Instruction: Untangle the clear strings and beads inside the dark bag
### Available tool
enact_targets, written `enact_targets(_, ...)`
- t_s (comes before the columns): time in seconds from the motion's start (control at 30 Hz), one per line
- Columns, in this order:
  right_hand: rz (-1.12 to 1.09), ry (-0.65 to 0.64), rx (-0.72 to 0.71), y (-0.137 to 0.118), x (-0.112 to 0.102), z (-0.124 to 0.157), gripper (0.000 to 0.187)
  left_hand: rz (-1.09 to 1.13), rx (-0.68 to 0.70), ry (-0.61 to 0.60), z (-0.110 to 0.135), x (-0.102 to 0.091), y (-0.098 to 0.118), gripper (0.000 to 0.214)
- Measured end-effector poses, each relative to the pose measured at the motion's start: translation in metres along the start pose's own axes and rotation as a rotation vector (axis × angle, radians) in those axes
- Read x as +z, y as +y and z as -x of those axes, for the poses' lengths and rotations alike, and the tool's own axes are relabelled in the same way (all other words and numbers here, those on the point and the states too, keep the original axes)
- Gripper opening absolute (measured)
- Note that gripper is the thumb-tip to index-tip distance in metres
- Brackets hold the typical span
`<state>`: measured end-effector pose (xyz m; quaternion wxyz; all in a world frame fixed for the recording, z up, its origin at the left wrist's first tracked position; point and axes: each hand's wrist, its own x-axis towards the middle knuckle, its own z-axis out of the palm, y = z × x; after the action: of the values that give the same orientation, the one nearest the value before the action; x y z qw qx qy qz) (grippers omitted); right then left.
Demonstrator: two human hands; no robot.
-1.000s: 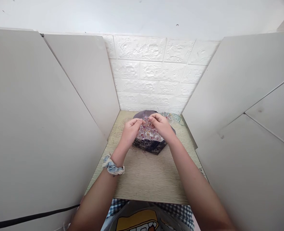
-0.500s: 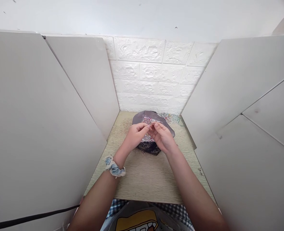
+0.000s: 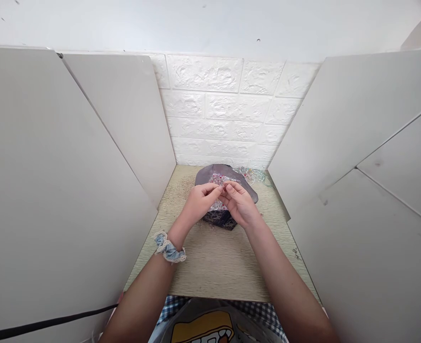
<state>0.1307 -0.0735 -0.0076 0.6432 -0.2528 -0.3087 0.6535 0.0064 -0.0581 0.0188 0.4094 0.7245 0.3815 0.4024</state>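
Both hands meet over a dark purple-grey bag [image 3: 208,174] that lies open on the tabletop, with many small clear, pink and red beads [image 3: 216,179] in it. My left hand [image 3: 201,200] pinches thumb against forefinger; a blue scrunchie with a pale lace edge [image 3: 170,247] circles that wrist. Fingertips of my right hand [image 3: 242,205] are also pinched, touching or almost touching the left ones. Whatever sits between the fingertips is too small to make out. Below the hands shows the bag's black patterned front part [image 3: 219,219].
Strung or loose pale green and clear beads [image 3: 251,175] lie behind the bag at the right, by the white brick wall [image 3: 221,105]. Tiny reddish bits [image 3: 185,186] are scattered left of it. Small shiny pieces [image 3: 295,253] rest near the right edge. White panels [image 3: 125,109] flank the wooden tabletop [image 3: 217,271].
My right thumb and fingers have closed in slightly at the fingertips. The whole view has shifted a little; the bag and beads stay where they were.
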Motion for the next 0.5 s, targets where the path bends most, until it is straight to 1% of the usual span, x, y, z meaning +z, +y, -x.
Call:
enact_targets(0.33, 0.02, 0.012, 0.008, -0.001, 0.0012, -0.0005, 0.016, 0.0, -0.004, 0.005, 0.0001, -0.0006, -0.0004, 0.033)
enact_targets(0.5, 0.106, 0.016, -0.03, 0.0002, 0.0015, -0.0005, 0.015, 0.022, -0.038, -0.002, -0.0005, -0.001, -0.0017, 0.035)
